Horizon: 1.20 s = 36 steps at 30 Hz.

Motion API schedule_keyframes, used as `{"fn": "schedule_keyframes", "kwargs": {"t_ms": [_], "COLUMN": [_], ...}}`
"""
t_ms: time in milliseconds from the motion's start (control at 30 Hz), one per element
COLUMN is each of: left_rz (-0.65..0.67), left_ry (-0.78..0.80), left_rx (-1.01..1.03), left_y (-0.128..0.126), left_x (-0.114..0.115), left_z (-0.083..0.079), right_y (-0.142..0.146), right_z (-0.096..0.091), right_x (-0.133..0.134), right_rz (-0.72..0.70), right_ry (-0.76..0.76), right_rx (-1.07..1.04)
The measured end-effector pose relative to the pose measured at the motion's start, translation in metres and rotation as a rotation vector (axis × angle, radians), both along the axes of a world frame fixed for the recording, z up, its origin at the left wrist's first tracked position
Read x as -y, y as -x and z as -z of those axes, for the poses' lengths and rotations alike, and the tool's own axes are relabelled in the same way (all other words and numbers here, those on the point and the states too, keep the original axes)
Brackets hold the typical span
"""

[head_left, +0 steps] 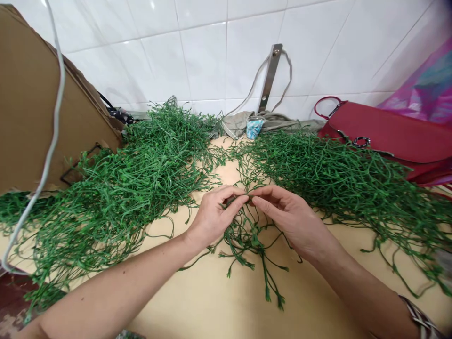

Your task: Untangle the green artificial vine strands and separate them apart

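My left hand (215, 214) and my right hand (287, 216) meet fingertip to fingertip over the middle of a pale wooden table (212, 301). Both pinch the top of a small bunch of green plastic stems (252, 247), whose thin branches hang and spread toward me on the tabletop. A large heap of the same green stems (123, 183) lies to the left of my hands. A second heap (339, 179) stretches to the right. Both hands are closed on the bunch.
A brown cardboard box (31, 108) stands at the left with a white cable (52, 127) hanging in front of it. A red handbag (384, 136) lies at the back right. A grey cloth and a small blue-white packet (254, 127) sit by the white tiled wall.
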<state>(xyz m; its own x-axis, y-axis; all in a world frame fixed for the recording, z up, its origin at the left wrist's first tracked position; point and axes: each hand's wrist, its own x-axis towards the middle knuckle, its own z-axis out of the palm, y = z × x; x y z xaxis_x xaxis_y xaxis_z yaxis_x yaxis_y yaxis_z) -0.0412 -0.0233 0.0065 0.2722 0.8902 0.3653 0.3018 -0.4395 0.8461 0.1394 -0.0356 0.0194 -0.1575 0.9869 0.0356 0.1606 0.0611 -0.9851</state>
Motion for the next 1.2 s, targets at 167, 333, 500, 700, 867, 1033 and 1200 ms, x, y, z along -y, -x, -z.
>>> {"fn": "schedule_keyframes", "kwargs": {"t_ms": [167, 333, 500, 700, 867, 1033, 1200], "left_rz": [-0.005, 0.008, 0.04, 0.042, 0.024, 0.009, -0.065], "left_ry": [-0.134, -0.208, -0.243, -0.238, -0.204, -0.188, -0.083], "left_rx": [-0.078, -0.125, -0.179, -0.15, -0.134, -0.113, 0.018], "left_y": [0.001, 0.001, -0.002, -0.008, -0.008, 0.003, 0.018], "left_x": [0.0, -0.002, -0.001, 0.001, 0.002, 0.001, 0.002], "left_z": [-0.004, -0.006, -0.013, -0.02, -0.031, -0.037, -0.031], "right_y": [-0.005, -0.009, -0.024, -0.037, -0.029, -0.026, -0.054], "right_z": [-0.003, -0.004, -0.007, -0.014, -0.022, -0.042, -0.077], "right_x": [-0.001, -0.004, -0.009, -0.011, -0.006, -0.02, -0.041], "right_rz": [-0.055, -0.013, -0.118, -0.086, -0.068, -0.059, 0.151], "right_ry": [-0.075, -0.321, -0.661, -0.77, -0.754, -0.718, -0.638], "right_rx": [0.159, 0.434, 0.67, 0.815, 0.882, 0.823, 0.666]}}
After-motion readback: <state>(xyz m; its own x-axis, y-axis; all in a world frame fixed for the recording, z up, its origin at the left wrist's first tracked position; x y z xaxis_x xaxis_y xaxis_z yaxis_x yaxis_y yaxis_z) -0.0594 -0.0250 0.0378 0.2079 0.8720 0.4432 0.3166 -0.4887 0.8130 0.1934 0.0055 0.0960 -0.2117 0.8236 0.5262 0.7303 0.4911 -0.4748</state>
